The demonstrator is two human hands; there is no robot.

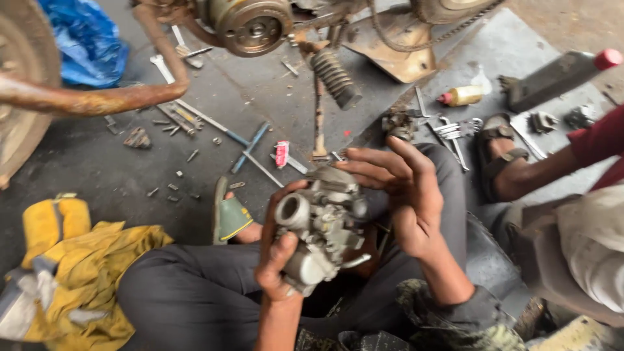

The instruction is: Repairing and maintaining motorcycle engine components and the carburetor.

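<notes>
Two hands work on a grey metal carburettor (322,224) held over the person's lap, near the middle of the scene. The left hand (278,257) grips it from below, fingers curled around the body, thumb pressed up beside its round opening. The right hand (400,188) is spread open, fingertips resting on the top right of the carburettor, palm turned toward it. A yellow cloth (78,273) lies near left. Farther off, on the oily floor (117,162), sit scattered bolts and spanners (179,114), a rusty pipe (97,97) and a black spring (335,78). Another person's sandalled foot (500,153) rests at the right
</notes>
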